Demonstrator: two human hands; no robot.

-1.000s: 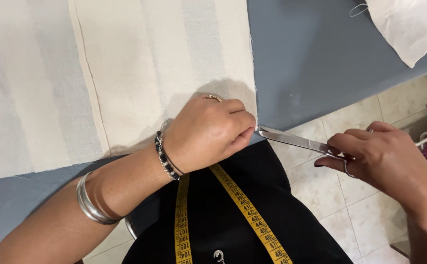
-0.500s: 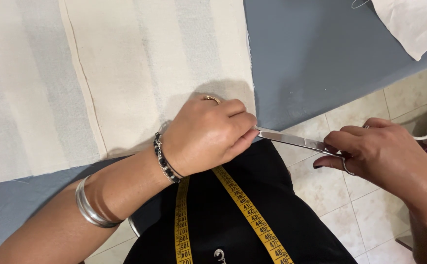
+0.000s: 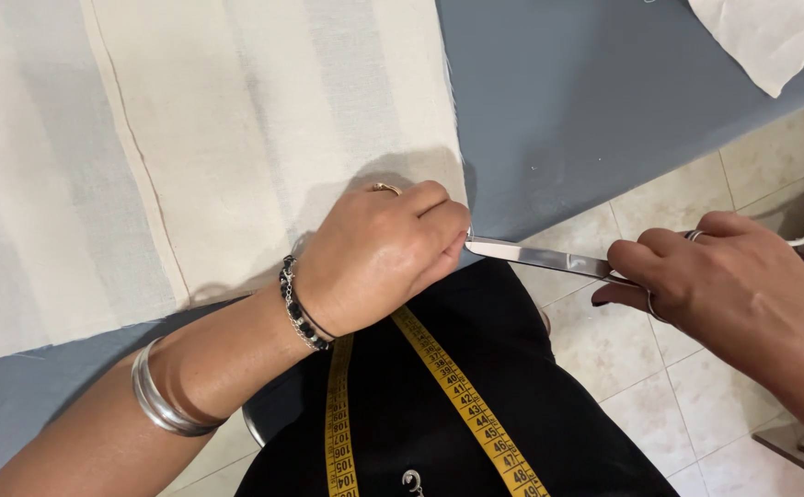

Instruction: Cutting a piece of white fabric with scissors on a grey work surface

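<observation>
Scene is being lit evenly from above; a soft shadow is being cast beside the left hand (image 3: 379, 262); focus is being held sharp.

The fabric (image 3: 236, 138) is cream with broad, pale grey-blue stripes and one thin brown line running down it at about 10 o'clock. The table (image 3: 586, 101) beneath is a plain slate blue-grey. A white piece of cloth (image 3: 770, 37) lies at 1 o'clock. The scissors (image 3: 540, 259) are shiny silver. The tape measure (image 3: 457, 405) is bright yellow with black markings, against a black garment (image 3: 420, 433). The beaded bracelet (image 3: 299, 308) is black and silver; the bangles (image 3: 158, 405) are silver. The floor (image 3: 623, 340) tiles are off-white with grey joints.
</observation>
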